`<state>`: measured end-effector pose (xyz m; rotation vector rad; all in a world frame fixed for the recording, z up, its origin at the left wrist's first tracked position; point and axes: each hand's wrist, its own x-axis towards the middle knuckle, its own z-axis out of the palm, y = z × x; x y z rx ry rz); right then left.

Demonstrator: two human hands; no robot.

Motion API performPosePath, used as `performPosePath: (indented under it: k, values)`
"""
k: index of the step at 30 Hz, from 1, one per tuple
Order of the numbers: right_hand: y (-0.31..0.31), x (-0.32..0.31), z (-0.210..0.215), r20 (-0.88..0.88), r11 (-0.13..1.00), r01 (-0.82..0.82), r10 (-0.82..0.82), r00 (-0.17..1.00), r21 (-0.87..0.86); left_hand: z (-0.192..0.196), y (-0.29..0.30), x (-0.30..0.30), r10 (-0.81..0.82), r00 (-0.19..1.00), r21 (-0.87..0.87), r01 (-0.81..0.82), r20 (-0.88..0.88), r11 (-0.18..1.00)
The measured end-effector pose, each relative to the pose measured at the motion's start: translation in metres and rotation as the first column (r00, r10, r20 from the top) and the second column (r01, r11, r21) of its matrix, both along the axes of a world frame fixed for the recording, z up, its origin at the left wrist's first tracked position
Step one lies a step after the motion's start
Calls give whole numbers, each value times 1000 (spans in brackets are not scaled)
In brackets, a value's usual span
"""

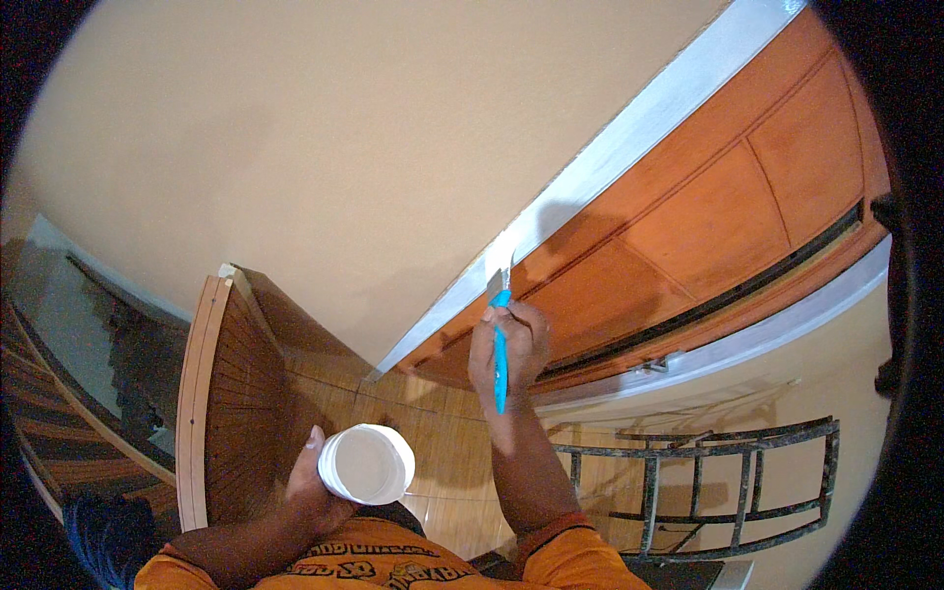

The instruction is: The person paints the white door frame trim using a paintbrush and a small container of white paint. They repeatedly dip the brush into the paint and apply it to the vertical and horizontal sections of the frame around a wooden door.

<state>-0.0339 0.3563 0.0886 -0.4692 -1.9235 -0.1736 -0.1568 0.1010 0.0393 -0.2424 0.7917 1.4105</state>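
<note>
My right hand (pixel 510 350) is closed round the turquoise handle of a paintbrush (pixel 501 339). The brush's bristles touch the white door frame (pixel 590 179), which runs diagonally between the beige wall and the orange-brown wooden door (pixel 703 216). Low in front of my body, my left hand (pixel 317 480) grips a white plastic tub (pixel 377 462) from its left side. Pale, whitish paint fills part of the tub, whose open top faces up.
A dark, paint-spattered metal ladder (pixel 698 482) stands at the lower right by the wall. Left of me is a wooden panel (pixel 221 393) with a light edge. Shiny brown tiles cover the floor (pixel 447 442). A blue bristly thing (pixel 118 541) sits at the lower left.
</note>
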Motion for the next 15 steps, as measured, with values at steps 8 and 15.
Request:
performPosePath:
  k: [8, 15]
  values:
    - [-5, -1, -15, 26, 996, 87, -86, 996, -19, 0, -2, -5, -15, 999, 33, 13, 52, 999]
    - [-22, 2, -21, 57, 984, 77, -69, 996, -163, 4, -5, -8, -38, 999, 26, 38, 2, 999]
